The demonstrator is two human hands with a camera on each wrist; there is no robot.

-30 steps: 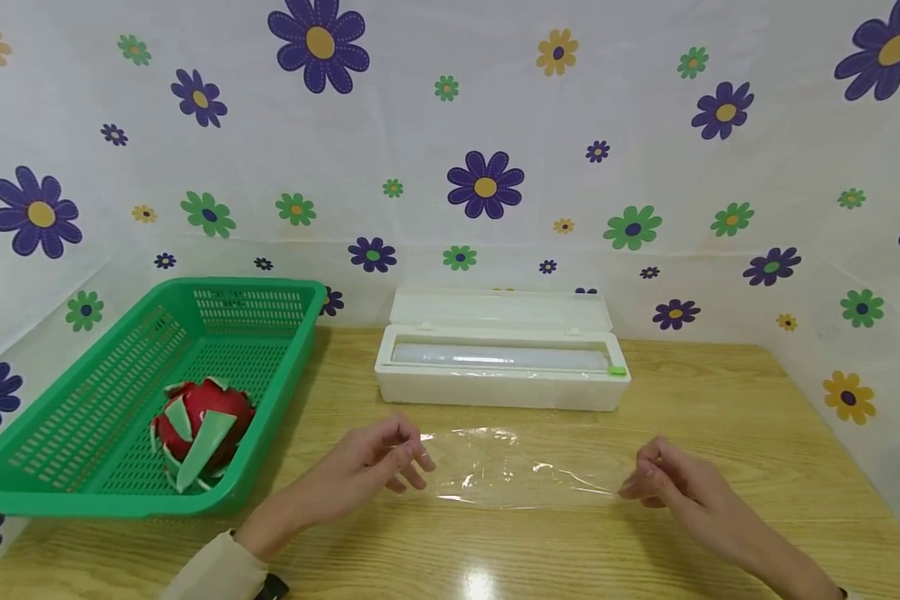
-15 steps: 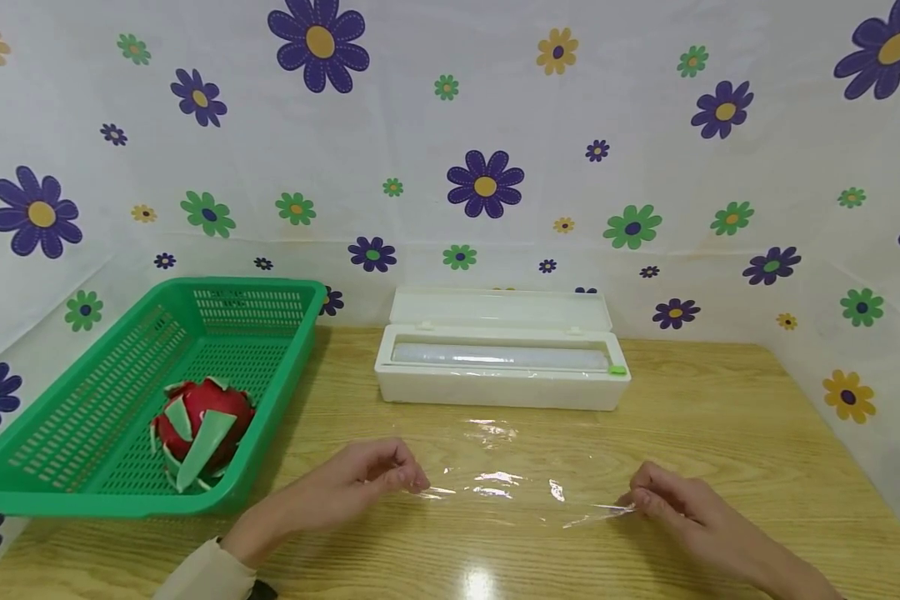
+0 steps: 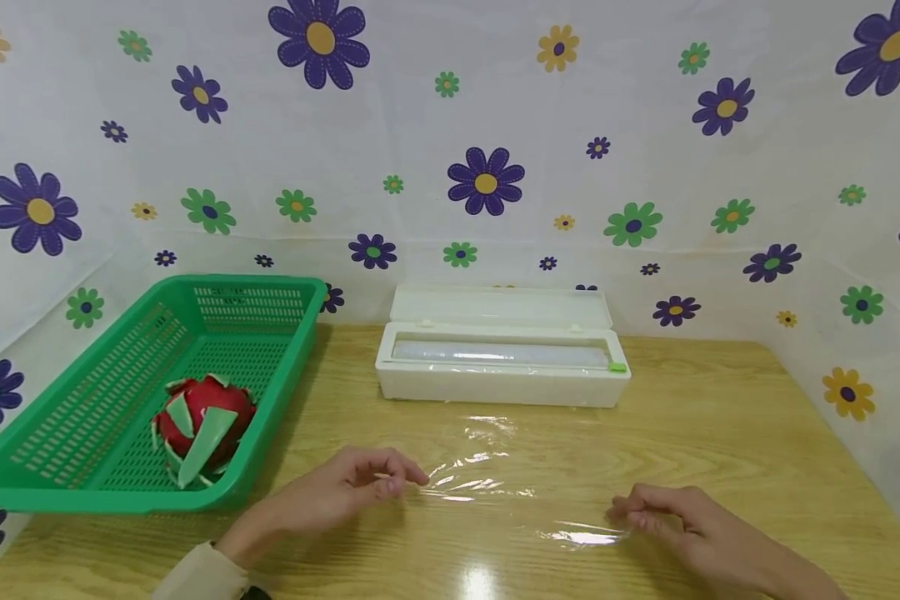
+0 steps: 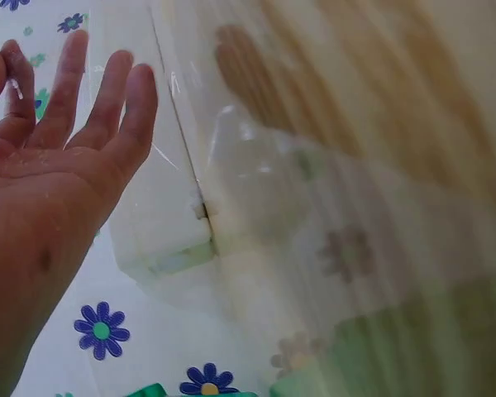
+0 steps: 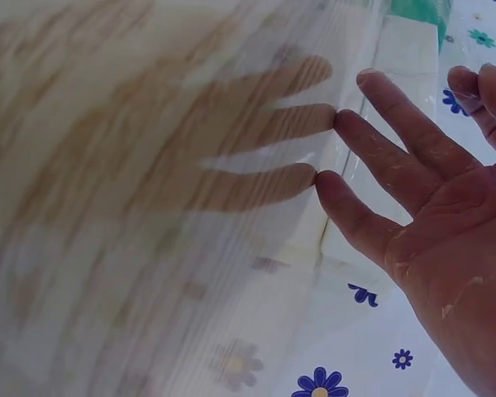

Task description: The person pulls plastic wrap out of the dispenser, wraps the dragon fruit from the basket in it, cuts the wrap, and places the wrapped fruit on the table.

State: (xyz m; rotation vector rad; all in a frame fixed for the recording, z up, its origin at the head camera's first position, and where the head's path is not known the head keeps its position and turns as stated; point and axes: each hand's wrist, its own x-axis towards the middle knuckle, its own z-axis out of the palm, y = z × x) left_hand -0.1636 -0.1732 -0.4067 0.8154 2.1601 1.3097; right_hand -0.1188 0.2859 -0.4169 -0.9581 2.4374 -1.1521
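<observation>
A sheet of clear cling film point(image 3: 480, 485) stretches low over the wooden table from a white dispenser box point(image 3: 495, 388), where the film roll point(image 3: 495, 354) lies under a raised lid. My left hand point(image 3: 345, 492) pinches the film's left corner between thumb and forefinger. At the opposite corner, my right hand point(image 3: 690, 527) pinches it the same way. The other fingers of the left hand point(image 4: 83, 124) spread out in the left wrist view. On the right hand point(image 5: 446, 207), two fingertips meet their reflections on the glossy tabletop.
A green slotted basket point(image 3: 276, 400) stands at the left, holding a red dragon fruit point(image 3: 217, 417) with green scales. A green slider point(image 3: 617, 367) sits at the box's right end. Behind the table point(image 3: 705, 400) hangs a white flowered cloth point(image 3: 645, 167).
Both hands have come nearer the body and lower, drawing the film's front edge away from the box. The box and basket stay where they were.
</observation>
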